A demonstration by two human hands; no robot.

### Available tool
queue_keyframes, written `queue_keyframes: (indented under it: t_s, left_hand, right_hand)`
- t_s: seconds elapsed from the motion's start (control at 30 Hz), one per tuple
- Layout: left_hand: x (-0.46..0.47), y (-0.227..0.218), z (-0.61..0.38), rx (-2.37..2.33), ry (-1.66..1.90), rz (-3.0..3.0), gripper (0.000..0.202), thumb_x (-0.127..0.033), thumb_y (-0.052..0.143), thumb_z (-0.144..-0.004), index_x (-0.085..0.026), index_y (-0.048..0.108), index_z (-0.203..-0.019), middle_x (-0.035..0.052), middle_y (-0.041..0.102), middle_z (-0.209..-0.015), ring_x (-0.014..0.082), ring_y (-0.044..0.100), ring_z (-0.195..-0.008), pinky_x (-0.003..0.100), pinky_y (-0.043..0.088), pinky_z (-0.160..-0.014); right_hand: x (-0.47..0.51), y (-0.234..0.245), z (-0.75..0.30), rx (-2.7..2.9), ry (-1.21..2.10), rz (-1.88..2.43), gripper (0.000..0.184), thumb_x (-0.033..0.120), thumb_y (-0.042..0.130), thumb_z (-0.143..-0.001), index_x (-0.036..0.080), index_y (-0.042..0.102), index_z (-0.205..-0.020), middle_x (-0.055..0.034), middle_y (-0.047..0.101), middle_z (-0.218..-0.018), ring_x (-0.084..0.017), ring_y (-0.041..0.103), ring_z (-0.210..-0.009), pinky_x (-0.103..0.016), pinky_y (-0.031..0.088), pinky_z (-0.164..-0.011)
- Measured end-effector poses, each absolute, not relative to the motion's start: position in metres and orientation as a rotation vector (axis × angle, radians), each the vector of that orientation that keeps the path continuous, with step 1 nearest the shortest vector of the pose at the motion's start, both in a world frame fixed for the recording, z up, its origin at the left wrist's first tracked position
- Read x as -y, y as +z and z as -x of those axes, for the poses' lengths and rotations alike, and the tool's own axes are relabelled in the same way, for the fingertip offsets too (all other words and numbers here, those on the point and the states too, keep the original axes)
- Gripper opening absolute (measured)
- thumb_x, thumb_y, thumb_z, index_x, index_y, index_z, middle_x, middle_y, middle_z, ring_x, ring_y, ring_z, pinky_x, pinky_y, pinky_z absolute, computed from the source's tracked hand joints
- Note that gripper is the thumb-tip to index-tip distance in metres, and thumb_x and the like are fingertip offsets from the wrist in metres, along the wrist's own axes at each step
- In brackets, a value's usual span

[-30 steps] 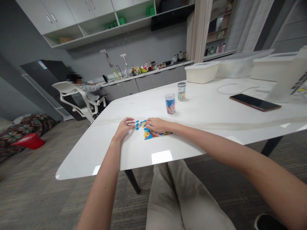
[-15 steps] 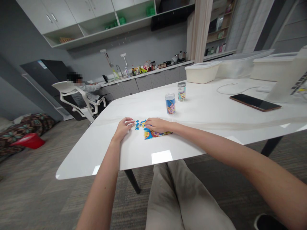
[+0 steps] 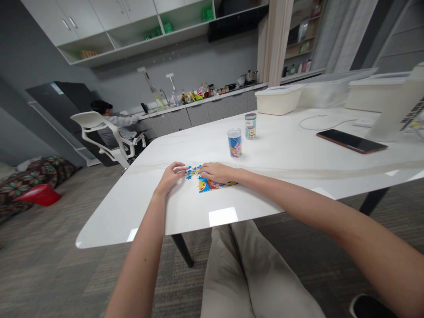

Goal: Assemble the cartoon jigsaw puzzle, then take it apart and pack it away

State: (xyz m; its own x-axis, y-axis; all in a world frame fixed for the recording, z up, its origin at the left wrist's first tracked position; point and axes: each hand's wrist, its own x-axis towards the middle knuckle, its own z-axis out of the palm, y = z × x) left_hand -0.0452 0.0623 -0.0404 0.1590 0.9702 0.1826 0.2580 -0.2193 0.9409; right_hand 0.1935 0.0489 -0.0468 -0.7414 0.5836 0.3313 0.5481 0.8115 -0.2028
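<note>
White table (image 3: 132, 207), glossy. Puzzle (image 3: 207, 186) lies flat, partly under my right hand (image 3: 216, 172); its grip, I cannot tell. Loose pieces (image 3: 190, 172) between hands. Left hand (image 3: 170, 178) curled beside them, hold unclear.

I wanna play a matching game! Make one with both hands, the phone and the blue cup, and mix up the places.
Things:
1. left hand
2. right hand
3. phone
4. blue cup

Places:
A. lying flat, dark screen up
B. partly covering the colourful puzzle picture
C. standing upright beside the grey-lidded jar
D. just left of the small loose puzzle pieces

Right pairs: 1-D, 2-B, 3-A, 4-C
</note>
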Motion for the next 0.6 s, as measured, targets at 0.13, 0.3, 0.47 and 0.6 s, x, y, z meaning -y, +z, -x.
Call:
queue_keyframes:
  t_s: [0.13, 0.3, 0.47, 0.6]
  left_hand:
    - [-0.0601, -0.0388, 0.0432, -1.171, 1.077, -1.608, 0.046, -0.022, 0.081, -0.048, -0.019, 0.057, -0.088, 0.0085, 0.073, -0.094, 0.0256, 0.068, -0.094, 0.038, 0.052, -0.082]
    - [-0.0612, -0.0392, 0.0433, -1.148, 1.046, -1.606, 0.045, -0.018, 0.080, -0.047, -0.019, 0.058, -0.086, 0.0087, 0.073, -0.095, 0.0261, 0.068, -0.094, 0.041, 0.051, -0.086]
    - [-0.0624, -0.0402, 0.0449, -1.177, 1.085, -1.614, 0.045, -0.025, 0.082, -0.049, -0.018, 0.058, -0.086, 0.0082, 0.073, -0.095, 0.0252, 0.068, -0.093, 0.040, 0.051, -0.085]
    - [-0.0610, -0.0395, 0.0443, -1.214, 1.147, -1.639, 0.041, -0.030, 0.082, -0.051, -0.019, 0.060, -0.084, 0.0069, 0.073, -0.093, 0.0253, 0.065, -0.100, 0.037, 0.050, -0.089]
  right_hand:
    - [-0.0479, -0.0462, -0.1934, 2.616, 0.140, 0.870, 0.036, 0.029, 0.035, -0.100, 0.013, 0.060, -0.119, -0.0141, 0.060, -0.121, -0.023, 0.057, -0.109, -0.040, 0.041, -0.098]
    - [-0.0470, -0.0457, -0.1937, 2.607, 0.162, 0.870, 0.034, 0.030, 0.036, -0.100, 0.014, 0.060, -0.118, -0.0131, 0.060, -0.119, -0.022, 0.058, -0.108, -0.039, 0.041, -0.097]
    - [-0.0465, -0.0458, -0.1934, 2.575, 0.179, 0.892, 0.036, 0.032, 0.038, -0.099, 0.013, 0.056, -0.123, -0.0144, 0.061, -0.119, -0.023, 0.057, -0.108, -0.041, 0.041, -0.097]
    - [-0.0465, -0.0461, -0.1931, 2.585, 0.156, 0.894, 0.035, 0.030, 0.037, -0.099, 0.013, 0.058, -0.120, -0.0136, 0.061, -0.119, -0.023, 0.057, -0.109, -0.039, 0.041, -0.098]
